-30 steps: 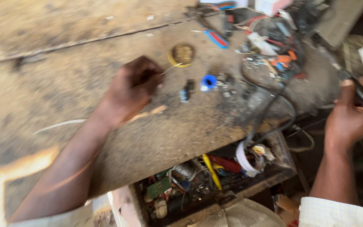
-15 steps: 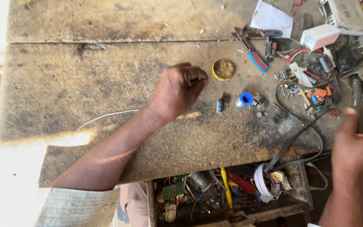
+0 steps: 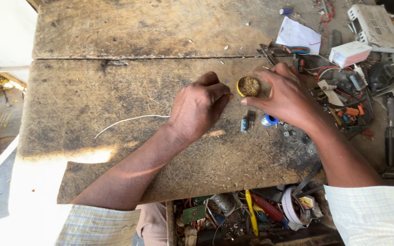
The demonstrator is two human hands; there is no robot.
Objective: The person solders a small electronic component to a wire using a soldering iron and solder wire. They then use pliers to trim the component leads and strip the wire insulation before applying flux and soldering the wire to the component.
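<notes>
My left hand (image 3: 199, 107) rests on the worn wooden workbench (image 3: 115, 82), its fingers pinched on the end of a thin white wire (image 3: 128, 120) that trails off to the left. My right hand (image 3: 286, 98) hovers with fingers spread beside a small round yellow tin (image 3: 248, 86) of brown paste, fingertips close to the left hand's. Just below lie a small dark cylindrical component (image 3: 244, 125) and a blue spool (image 3: 270, 120), partly under the right hand.
Tools, pliers, wires and small parts crowd the bench's right end (image 3: 352, 100). A paper sheet (image 3: 297, 34) and white boxes (image 3: 349, 53) lie at the back right. An open drawer (image 3: 247, 214) full of parts sits below the front edge.
My right hand has come in from the right edge to the yellow tin. My left hand has stayed by the tin, holding the wire. The view has shifted.
</notes>
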